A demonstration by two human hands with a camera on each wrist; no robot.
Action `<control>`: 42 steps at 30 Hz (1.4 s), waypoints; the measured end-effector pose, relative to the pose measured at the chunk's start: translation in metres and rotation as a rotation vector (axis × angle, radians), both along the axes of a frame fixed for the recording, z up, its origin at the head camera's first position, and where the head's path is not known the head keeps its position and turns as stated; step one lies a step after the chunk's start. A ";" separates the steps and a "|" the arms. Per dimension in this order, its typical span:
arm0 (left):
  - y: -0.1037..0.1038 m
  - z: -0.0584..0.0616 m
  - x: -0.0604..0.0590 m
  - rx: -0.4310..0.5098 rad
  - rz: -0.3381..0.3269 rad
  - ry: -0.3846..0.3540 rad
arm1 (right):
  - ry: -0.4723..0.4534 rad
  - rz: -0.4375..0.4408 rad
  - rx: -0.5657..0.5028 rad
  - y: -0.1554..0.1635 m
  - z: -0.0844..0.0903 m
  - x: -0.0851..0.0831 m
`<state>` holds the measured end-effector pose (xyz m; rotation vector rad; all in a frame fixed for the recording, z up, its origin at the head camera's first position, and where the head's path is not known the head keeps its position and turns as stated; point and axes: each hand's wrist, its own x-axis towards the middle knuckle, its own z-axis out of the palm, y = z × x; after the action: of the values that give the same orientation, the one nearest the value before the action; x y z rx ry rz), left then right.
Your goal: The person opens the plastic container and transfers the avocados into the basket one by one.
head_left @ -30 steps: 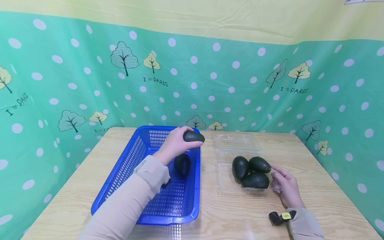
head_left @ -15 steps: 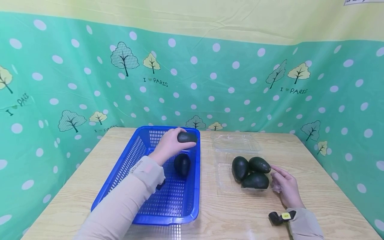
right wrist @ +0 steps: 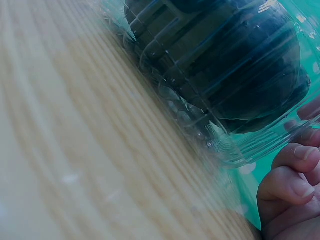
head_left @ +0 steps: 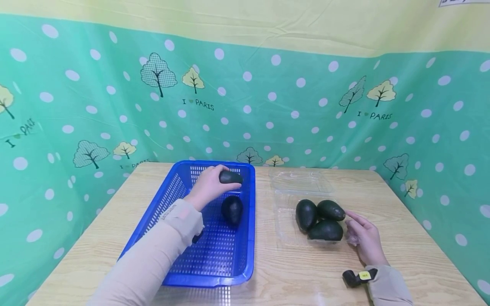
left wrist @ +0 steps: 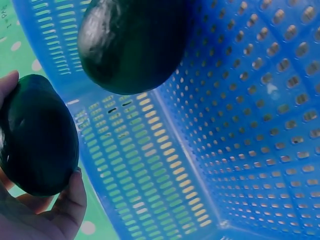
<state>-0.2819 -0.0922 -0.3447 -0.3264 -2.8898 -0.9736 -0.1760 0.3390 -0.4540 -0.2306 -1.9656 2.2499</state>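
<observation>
My left hand (head_left: 208, 185) holds a dark green avocado (head_left: 230, 177) between fingers and thumb, over the far part of a blue plastic basket (head_left: 250, 238). In the left wrist view this held avocado (left wrist: 40, 137) is at the left. Another avocado (head_left: 232, 211) lies in the basket, below the held one in the head view. To the right, three avocados (head_left: 325, 230) sit together in a clear plastic clamshell box (head_left: 285, 225). My right hand (head_left: 365, 238) grips the box's right edge, index finger stretched beside one avocado and other fingers curled. The exact grip is partly hidden.
The box's clear lid (head_left: 302, 180) lies folded back on the wooden table (head_left: 294, 276). A green and yellow printed cloth (head_left: 245, 106) hangs behind and along both sides. Each wrist carries a small black camera, the right one (head_left: 354, 278) near the table's front.
My left hand has carried the avocado leftward, from above the basket's right rim to over its inside. My right hand, the box and its avocados have stayed in place.
</observation>
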 end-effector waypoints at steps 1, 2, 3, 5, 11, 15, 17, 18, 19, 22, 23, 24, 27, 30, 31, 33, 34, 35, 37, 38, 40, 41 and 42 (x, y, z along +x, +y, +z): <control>-0.001 -0.001 0.000 -0.003 0.001 -0.003 | 0.002 0.001 -0.002 0.000 0.000 0.000; -0.001 -0.002 0.000 -0.007 0.001 -0.006 | 0.004 0.001 -0.003 0.000 0.000 0.000; -0.002 -0.002 0.000 -0.011 0.001 -0.009 | 0.005 0.001 -0.004 0.000 -0.001 0.000; -0.003 -0.004 0.000 -0.020 0.000 -0.012 | 0.009 0.002 -0.006 -0.001 -0.001 0.000; -0.007 -0.008 0.000 -0.037 -0.005 0.006 | 0.015 0.004 -0.008 -0.001 -0.001 0.000; -0.008 -0.011 -0.001 -0.052 0.002 0.007 | 0.007 0.002 -0.002 -0.001 -0.001 0.000; -0.009 -0.013 -0.001 -0.066 0.002 0.009 | 0.003 0.002 -0.002 -0.001 -0.001 0.000; -0.009 -0.014 -0.001 -0.072 0.006 0.006 | 0.002 0.002 -0.003 -0.001 -0.001 0.000; -0.010 -0.015 -0.001 -0.078 0.007 0.003 | 0.001 0.003 -0.005 -0.001 -0.001 0.000; -0.011 -0.018 -0.001 -0.094 0.006 -0.006 | -0.002 0.002 -0.009 -0.001 -0.001 0.000; -0.011 -0.018 -0.002 -0.098 0.007 -0.010 | -0.003 0.001 -0.008 -0.001 0.000 0.000; -0.012 -0.019 -0.002 -0.099 0.007 -0.012 | -0.004 0.000 -0.009 -0.001 0.000 0.000; -0.013 -0.022 -0.003 -0.105 0.007 -0.011 | -0.005 -0.002 -0.008 -0.001 0.000 0.000; -0.015 -0.025 -0.004 -0.124 0.010 -0.017 | -0.004 -0.002 -0.011 -0.001 0.001 0.000; -0.015 -0.026 -0.005 -0.130 0.012 -0.023 | -0.005 -0.001 -0.009 -0.001 0.001 0.000; -0.016 -0.027 -0.005 -0.146 0.014 -0.031 | -0.007 -0.001 -0.009 -0.001 0.001 0.000; -0.016 -0.027 -0.005 -0.149 0.015 -0.035 | -0.009 -0.001 -0.008 -0.001 0.001 0.000; -0.016 -0.027 -0.005 -0.153 0.017 -0.039 | -0.010 0.000 -0.006 -0.001 0.001 0.000; -0.016 -0.027 -0.006 -0.157 0.019 -0.043 | -0.009 0.001 -0.007 -0.001 0.002 0.000; -0.016 -0.028 -0.006 -0.160 0.020 -0.045 | -0.008 0.003 -0.010 -0.001 0.002 0.000; -0.016 -0.029 -0.007 -0.165 0.022 -0.050 | -0.003 0.006 -0.012 -0.001 0.002 0.000; -0.016 -0.030 -0.007 -0.168 0.023 -0.052 | -0.001 0.007 -0.014 -0.001 0.002 0.000; -0.016 -0.031 -0.008 -0.174 0.022 -0.052 | 0.002 0.007 -0.015 -0.001 0.002 0.000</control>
<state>-0.2898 -0.1086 -0.3753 -0.2831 -3.0252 -0.7393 -0.1759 0.3384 -0.4524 -0.2237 -1.9521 2.2694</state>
